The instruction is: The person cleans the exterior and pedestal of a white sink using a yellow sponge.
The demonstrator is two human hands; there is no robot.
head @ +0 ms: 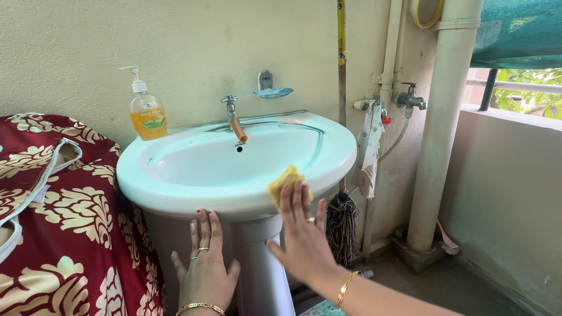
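A pale blue pedestal washbasin [160,183] stands against the wall with a tap [234,118] at its back. My right hand [303,235] presses a yellow sponge [284,181] against the basin's front rim. Lower down, my left hand [206,265] lies flat with fingers together on the underside of the bowl, beside the pedestal [263,276]. It holds nothing.
An orange soap pump bottle [145,109] stands on the rim at left, and a soap dish [272,91] hangs on the wall. A red floral cloth [63,254] covers something at left. Pipes [442,122], a wall tap [410,99] and a mop head [341,224] are on the right.
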